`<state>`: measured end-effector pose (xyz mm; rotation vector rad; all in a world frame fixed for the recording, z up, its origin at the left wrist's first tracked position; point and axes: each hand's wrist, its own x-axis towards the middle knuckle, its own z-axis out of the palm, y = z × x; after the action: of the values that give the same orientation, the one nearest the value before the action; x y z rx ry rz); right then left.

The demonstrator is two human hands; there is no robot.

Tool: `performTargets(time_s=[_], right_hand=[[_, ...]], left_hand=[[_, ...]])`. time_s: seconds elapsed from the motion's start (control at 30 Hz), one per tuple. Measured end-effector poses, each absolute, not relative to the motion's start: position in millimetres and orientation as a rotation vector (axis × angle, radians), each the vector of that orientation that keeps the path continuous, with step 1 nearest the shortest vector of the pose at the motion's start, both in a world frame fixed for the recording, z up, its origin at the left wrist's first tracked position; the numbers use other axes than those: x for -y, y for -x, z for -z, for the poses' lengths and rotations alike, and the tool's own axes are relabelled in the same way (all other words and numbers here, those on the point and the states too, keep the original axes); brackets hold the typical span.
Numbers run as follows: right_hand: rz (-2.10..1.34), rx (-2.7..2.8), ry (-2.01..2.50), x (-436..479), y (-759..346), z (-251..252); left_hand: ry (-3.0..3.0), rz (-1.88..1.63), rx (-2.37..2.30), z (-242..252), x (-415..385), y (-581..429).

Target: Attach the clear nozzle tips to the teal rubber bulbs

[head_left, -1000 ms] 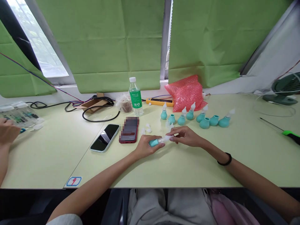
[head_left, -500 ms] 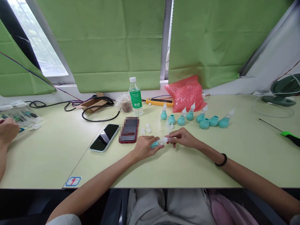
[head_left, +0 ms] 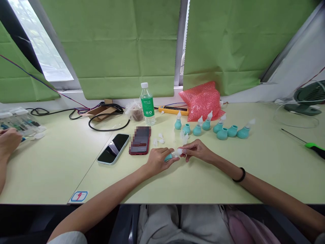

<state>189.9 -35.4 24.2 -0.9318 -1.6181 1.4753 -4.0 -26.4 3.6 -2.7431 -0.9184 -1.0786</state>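
My left hand [head_left: 160, 160] is closed around a teal squeeze bulb [head_left: 168, 157], which lies tilted and is mostly hidden by the fingers. A clear plastic section and a whitish tip [head_left: 179, 152] stick out of it to the right. My right hand [head_left: 197, 150] pinches that tip between thumb and fingertips. Just beyond the hands lie small clear plastic pieces [head_left: 185, 137] and white tips [head_left: 160, 138]. Farther back stand several teal bulbs, some fitted with clear nozzles, like the nasal aspirator [head_left: 197, 127], others without, like the open-necked bulb [head_left: 222, 134].
Left of my hands lie a red-edged phone [head_left: 140, 141] and a pale-cased phone [head_left: 113, 149]. Behind them stand a water bottle [head_left: 147, 105] and coiled black cable [head_left: 111, 112]. A red bubble-wrap bag [head_left: 203, 101] and a screwdriver [head_left: 314, 149] are rightward. Another person's hand [head_left: 9, 142] shows far left.
Both hands keep their hold on the bulb and tip, with only a slight shift of the fingers. The whole view has moved slightly.
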Motion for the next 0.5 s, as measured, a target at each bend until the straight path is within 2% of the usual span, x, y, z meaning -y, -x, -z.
performTargets(time_s=[0.3, 0.4, 0.5], right_hand=[[-1.449, 1.653, 0.922, 34, -191, -28], [-1.237, 1.771, 0.940, 29, -188, -46], [-0.842, 1.881, 1.007, 14, -182, -76]], left_hand=[[2.800, 1.219, 0.959, -7, 28, 3], [2.842, 1.315, 1.075, -12, 30, 2], [2.809, 1.461, 1.192, -19, 29, 4]])
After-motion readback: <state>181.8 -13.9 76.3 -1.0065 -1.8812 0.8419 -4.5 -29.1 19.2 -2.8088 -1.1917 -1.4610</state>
